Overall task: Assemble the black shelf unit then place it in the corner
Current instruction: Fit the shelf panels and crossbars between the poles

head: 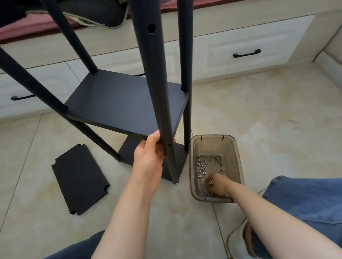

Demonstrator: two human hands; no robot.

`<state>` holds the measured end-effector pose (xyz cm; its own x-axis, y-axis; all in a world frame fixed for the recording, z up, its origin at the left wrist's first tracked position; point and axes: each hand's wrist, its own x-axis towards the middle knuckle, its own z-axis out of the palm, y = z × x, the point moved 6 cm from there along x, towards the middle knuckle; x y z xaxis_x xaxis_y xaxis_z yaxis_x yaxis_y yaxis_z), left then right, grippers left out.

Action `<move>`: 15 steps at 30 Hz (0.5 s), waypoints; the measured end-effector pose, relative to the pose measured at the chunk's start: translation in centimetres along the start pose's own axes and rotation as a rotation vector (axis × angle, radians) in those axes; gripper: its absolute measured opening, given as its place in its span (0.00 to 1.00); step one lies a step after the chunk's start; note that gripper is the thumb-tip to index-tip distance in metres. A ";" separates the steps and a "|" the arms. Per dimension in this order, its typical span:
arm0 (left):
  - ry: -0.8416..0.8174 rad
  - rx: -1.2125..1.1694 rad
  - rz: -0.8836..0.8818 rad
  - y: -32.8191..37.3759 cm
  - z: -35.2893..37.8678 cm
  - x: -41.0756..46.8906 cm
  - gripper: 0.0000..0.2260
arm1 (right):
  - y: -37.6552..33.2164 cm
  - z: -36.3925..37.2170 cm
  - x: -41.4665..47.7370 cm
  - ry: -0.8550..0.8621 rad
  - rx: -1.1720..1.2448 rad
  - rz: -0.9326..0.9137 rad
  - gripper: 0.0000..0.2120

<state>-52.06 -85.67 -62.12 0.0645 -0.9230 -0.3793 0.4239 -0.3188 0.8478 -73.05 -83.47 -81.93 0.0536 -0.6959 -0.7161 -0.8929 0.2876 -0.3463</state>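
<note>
Denim knees [315, 204]: blue, creased
Right hand [218, 184]: inside smoky translucent plastic tub [235, 161], fingertips pinching a steel bolt [210, 184]
Left hand [147, 153]: wrapped round matte tubular front pole [154, 79]
Loose panel [81, 179]: flat, black, notched corners, on glossy tile [267, 111]
Shelf unit [121, 104]: upright on the floor, before cream drawers [247, 43]

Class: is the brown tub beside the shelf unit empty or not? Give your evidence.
Not empty. Silver bolts and nuts lie scattered on the bottom of the tub, and the right hand reaches in among them.
</note>
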 end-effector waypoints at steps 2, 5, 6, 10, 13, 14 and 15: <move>0.024 0.002 -0.004 0.0 0.1 0.0 0.07 | -0.1 0.7 0.7 -0.022 0.005 -0.009 0.19; 0.031 -0.003 0.003 0.0 0.1 0.0 0.08 | -0.3 0.1 1.9 0.085 0.065 -0.005 0.20; 0.031 -0.008 0.007 0.0 0.1 0.0 0.08 | -0.4 -0.4 2.2 0.138 0.103 -0.005 0.20; 0.006 0.002 0.007 -0.1 0.2 0.1 0.17 | -0.8 -1.6 3.7 0.184 0.150 -0.035 0.24; 0.009 0.021 0.012 0.1 0.4 0.1 0.21 | -1.1 -1.3 4.4 0.130 0.071 -0.024 0.25; 0.018 0.027 0.018 0.2 0.5 0.1 0.22 | -1.0 -1.2 4.6 0.130 0.061 -0.020 0.25; 0.028 0.033 0.024 0.3 0.6 0.2 0.22 | -0.9 -1.1 4.8 0.135 0.055 -0.017 0.25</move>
<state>-52.50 -86.04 -61.73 0.0996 -0.9241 -0.3689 0.3920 -0.3043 0.8682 -72.43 -87.77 -84.40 0.0043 -0.7823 -0.6229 -0.8665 0.3080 -0.3928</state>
